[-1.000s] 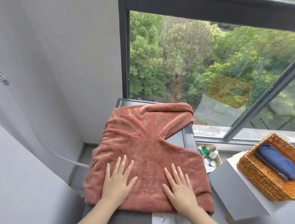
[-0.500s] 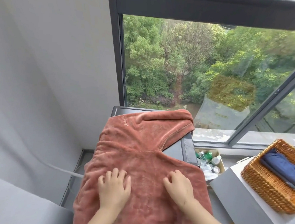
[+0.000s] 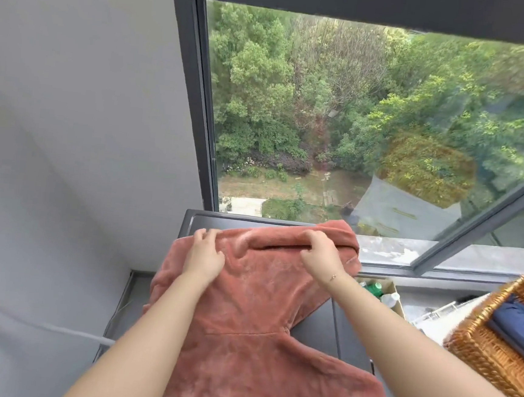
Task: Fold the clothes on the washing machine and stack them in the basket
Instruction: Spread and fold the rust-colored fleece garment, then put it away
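Head view: both hands, left hand (image 3: 204, 256) and right hand (image 3: 320, 254), grip the pink garment (image 3: 261, 340) at its far edge mid-frame; its length runs toward the lower frame, the basket (image 3: 475, 347) at right.

One head-worn wide-angle view, close over the work.
It faces forward and down; window (image 3: 355, 127) at 12 o'clock, basket (image 3: 495, 345) at 4 o'clock.
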A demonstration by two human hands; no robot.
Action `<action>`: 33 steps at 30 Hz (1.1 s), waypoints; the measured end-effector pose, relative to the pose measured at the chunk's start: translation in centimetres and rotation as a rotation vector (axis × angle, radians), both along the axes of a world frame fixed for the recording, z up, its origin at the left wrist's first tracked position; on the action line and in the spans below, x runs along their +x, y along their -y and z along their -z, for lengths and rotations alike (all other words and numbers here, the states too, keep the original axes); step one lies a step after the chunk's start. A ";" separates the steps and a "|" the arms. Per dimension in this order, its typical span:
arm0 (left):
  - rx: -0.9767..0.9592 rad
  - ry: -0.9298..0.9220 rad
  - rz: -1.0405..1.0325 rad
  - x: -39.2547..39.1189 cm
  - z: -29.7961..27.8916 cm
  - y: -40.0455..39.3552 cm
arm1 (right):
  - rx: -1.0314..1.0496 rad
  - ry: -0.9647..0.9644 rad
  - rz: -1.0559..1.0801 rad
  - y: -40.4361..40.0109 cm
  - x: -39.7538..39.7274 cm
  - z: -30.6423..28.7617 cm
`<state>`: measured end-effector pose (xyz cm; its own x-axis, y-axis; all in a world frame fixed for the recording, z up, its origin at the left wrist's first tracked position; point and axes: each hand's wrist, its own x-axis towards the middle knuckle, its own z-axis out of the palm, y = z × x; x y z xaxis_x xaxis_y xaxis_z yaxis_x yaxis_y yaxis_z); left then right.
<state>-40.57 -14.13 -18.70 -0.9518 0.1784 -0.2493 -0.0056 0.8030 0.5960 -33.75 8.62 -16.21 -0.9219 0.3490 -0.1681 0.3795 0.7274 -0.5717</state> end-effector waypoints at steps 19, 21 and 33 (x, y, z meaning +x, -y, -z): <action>0.174 -0.452 -0.239 2.9 -2.3 3.4 | -0.026 -0.645 0.267 -0.3 5.5 -0.2; 0.248 -0.534 -0.280 6.5 -2.6 4.5 | -0.109 -0.729 0.344 2.3 9.5 -0.7; 0.989 0.136 -0.951 14.4 0.8 5.0 | -1.126 -0.704 1.458 2.7 17.3 3.0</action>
<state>-26.17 -19.09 -19.51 -0.7846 -0.3649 -0.5012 -0.4123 -0.2967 0.8614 -16.46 5.92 -19.26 -0.0727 0.7875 -0.6120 -0.2107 -0.6119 -0.7623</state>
